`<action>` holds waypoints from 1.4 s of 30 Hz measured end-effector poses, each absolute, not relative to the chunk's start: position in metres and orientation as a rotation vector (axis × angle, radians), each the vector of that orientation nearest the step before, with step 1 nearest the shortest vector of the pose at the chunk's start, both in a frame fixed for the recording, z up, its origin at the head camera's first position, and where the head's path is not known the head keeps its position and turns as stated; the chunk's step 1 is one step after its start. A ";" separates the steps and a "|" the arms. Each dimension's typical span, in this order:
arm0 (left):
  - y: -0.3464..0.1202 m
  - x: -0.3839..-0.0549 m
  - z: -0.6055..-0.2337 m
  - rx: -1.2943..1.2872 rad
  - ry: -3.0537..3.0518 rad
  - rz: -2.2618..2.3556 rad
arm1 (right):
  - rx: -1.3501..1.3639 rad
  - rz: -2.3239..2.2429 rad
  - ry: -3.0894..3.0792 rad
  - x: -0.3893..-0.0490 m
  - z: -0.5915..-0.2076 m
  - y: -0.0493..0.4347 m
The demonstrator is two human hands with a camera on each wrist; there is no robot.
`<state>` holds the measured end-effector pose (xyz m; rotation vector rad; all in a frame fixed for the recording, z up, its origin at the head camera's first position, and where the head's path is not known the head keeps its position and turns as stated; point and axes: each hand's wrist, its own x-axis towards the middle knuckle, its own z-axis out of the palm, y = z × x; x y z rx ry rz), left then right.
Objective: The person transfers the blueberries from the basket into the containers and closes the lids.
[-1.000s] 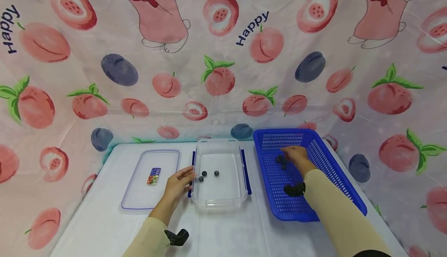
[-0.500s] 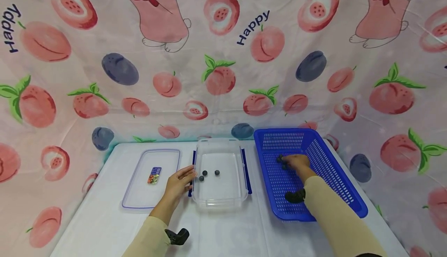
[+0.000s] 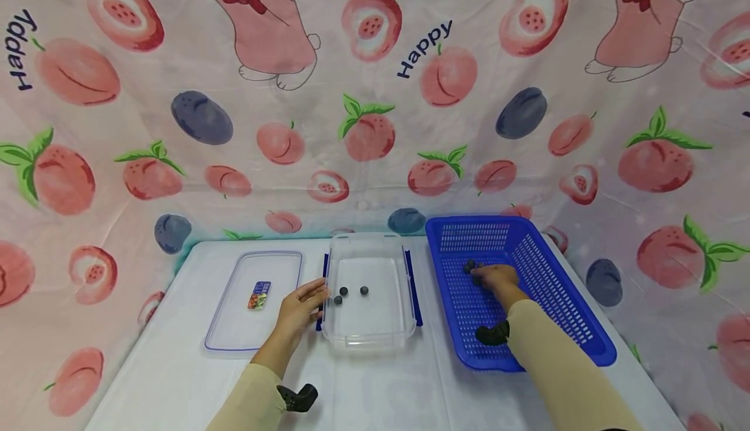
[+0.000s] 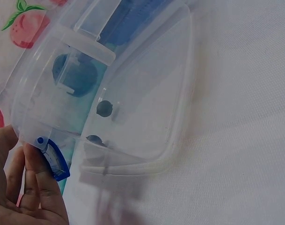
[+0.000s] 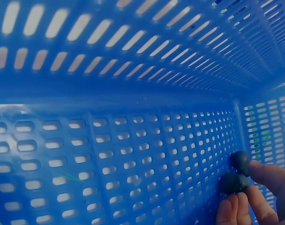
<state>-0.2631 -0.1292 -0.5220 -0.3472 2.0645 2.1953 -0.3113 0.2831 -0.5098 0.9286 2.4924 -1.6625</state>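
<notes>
My left hand [image 3: 297, 310] grips the left rim of a clear plastic food container [image 3: 375, 327], by its blue side latch [image 4: 57, 161]. Several dark blueberries [image 3: 364, 290] lie loose on the container's floor, towards its left and middle. Inside a blue plastic basket [image 3: 469, 346] on the right, my right hand [image 3: 498, 281] pinches at a blueberry [image 5: 233, 183] with thumb and fingers. Another blueberry [image 5: 239, 160] sits against it, close to the thumb tip. My fingers partly hide this small cluster.
A clear lid [image 3: 225, 333] with a blue rim lies flat on the left, bearing a small colourful label [image 3: 258, 295]. White cloth [image 3: 375, 392] covers the table. A fruit-printed curtain [image 3: 328, 112] stands behind it.
My right hand has shifted down within the basket, and its fingertips have closed in on the lower blueberries. My left hand and the container have stayed in place.
</notes>
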 end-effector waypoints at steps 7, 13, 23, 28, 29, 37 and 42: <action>-0.129 -0.263 -0.523 -0.353 2.066 2.199 | 0.906 -1.655 2.481 -0.312 -0.513 0.286; -0.129 -0.263 -0.524 -0.339 2.071 2.202 | 0.932 -1.622 2.470 -0.311 -0.510 0.286; -0.129 -0.263 -0.525 -0.346 2.072 2.208 | 0.993 -1.566 2.521 -0.310 -0.511 0.277; -0.129 -0.263 -0.526 -0.348 2.073 2.205 | 0.986 -1.533 2.537 -0.309 -0.511 0.276; -0.129 -0.263 -0.526 -0.348 2.074 2.206 | 0.985 -1.522 2.542 -0.309 -0.511 0.275; -0.129 -0.264 -0.526 -0.348 2.067 2.213 | 0.979 -1.488 2.565 -0.309 -0.512 0.276; -0.129 -0.264 -0.526 -0.344 2.069 2.207 | 0.980 -1.467 2.575 -0.308 -0.512 0.277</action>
